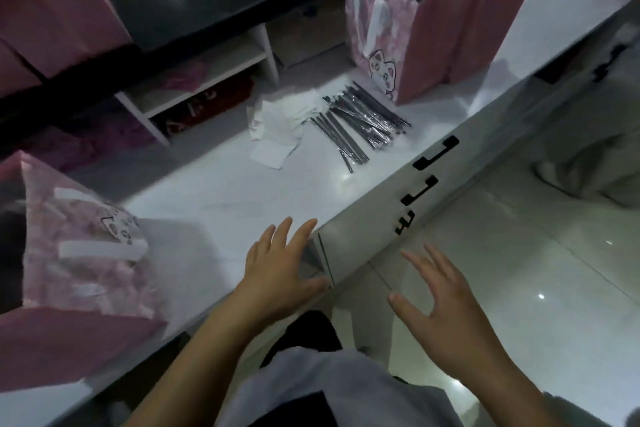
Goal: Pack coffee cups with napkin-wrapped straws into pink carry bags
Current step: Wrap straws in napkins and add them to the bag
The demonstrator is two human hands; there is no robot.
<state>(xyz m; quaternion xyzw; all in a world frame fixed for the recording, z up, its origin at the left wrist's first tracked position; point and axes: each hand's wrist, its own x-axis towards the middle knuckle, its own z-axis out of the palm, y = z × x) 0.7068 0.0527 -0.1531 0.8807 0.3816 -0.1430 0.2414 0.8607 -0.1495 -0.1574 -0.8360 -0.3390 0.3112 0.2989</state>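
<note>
My left hand hovers at the counter edge and my right hand is off it, both with fingers spread and empty. The straws lie ahead and slightly right, slanted, nearer my left. Napkins lie beside them, with a pink bag beyond.

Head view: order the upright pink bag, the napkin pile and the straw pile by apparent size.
1. upright pink bag, clearly largest.
2-3. straw pile and napkin pile look about alike; I would not rank them.
</note>
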